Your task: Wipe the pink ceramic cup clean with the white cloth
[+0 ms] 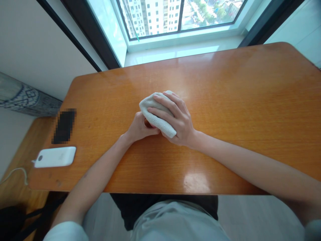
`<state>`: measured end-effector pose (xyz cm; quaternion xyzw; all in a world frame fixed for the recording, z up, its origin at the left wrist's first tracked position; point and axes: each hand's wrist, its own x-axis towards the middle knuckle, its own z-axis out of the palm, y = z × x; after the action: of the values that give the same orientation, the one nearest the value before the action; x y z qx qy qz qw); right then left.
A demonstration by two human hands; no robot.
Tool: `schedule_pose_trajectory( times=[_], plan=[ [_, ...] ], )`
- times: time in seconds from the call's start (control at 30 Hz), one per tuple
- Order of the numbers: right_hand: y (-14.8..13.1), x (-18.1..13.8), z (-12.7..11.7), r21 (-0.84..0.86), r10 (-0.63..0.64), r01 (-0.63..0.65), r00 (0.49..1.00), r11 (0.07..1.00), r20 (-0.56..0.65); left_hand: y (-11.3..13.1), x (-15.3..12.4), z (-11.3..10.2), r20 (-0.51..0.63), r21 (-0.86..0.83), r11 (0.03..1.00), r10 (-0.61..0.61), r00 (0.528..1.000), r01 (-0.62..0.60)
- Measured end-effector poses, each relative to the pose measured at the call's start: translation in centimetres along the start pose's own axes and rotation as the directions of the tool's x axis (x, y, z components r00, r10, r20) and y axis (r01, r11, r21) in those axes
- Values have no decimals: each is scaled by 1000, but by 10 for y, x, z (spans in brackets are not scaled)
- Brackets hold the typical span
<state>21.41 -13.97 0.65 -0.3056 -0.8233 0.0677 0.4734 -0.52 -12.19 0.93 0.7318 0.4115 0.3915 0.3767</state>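
Observation:
My right hand is wrapped around a folded pale grey cloth near the middle of the wooden table, fingers curled over the cloth's top. Just to its left, my left hand is closed, its fingers tucked under the cloth's near end. A small dark reddish thing shows between the two hands, too hidden to name. The cloth lies slantwise, its near end pointing toward me.
A white power bank with a cable lies near the table's front left corner, a blurred dark flat object just behind it. A window runs behind the table's far edge. A patterned fabric lies at far left.

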Motion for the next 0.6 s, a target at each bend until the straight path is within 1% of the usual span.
schedule_pose_trajectory(
  times=[0.07, 0.1, 0.23, 0.33, 0.4, 0.5, 0.57, 0.6],
  plan=[
    [0, 2, 0, 27, 6, -5, 999, 1000, -31, 3, 0, 2, 45, -62, 998, 0, 999, 3],
    [-1, 2, -1, 37, 14, -13, 999, 999, -46, 5, 1, 3, 47, -80, 997, 4, 999, 0],
    [-2, 7, -4, 84, 87, -80, 993, 993, -79, 7, 3, 5, -14, -42, 999, 20, 1000, -20],
    [-1, 10, -5, 156, 171, -158, 982, 975, -77, 4, 2, 3, 3, -26, 999, 20, 1000, -20],
    [2, 11, -3, 233, 224, -200, 971, 952, -85, 1, 1, 2, 14, -28, 999, 29, 999, -29],
    [7, 10, 3, 387, 322, -260, 941, 885, -104, -3, 1, 2, 8, -5, 998, 59, 998, -59],
    [10, 8, 8, 495, 428, -330, 899, 804, -96, -4, 1, 1, 4, 12, 996, 85, 996, -85],
    [11, 8, 10, 543, 495, -380, 866, 749, -76, -4, 2, 1, 3, 16, 995, 99, 995, -99]
  ],
)
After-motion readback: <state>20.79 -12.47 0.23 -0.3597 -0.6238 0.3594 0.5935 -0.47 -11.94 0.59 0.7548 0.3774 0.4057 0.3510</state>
